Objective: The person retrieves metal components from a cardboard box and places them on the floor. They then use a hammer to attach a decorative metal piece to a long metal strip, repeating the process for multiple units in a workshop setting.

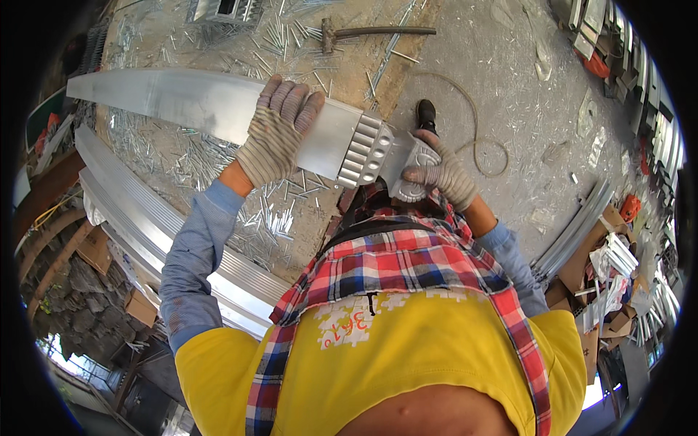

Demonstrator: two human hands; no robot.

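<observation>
A long, broad silvery metal profile (202,103) stretches from the upper left to just before my body. Its near end carries a ribbed and dimpled ornamental metal capital (368,150) with scroll-shaped pieces at the tip. My left hand (283,131), in a striped knit glove with worn fingertips, lies over the profile and grips it across its width. Around the scrolled end, my right hand (444,171) is closed, also gloved, thumb on top and fingers at the far edge. The underside of the profile is hidden.
Beyond the profile, a hammer (381,32) lies on a board strewn with metal pins (278,218). Long metal profiles (163,212) are stacked at left. A thin hose or cable (474,109) curls on the concrete floor. Cardboard boxes (572,256) and metal lengths (578,229) lie at right.
</observation>
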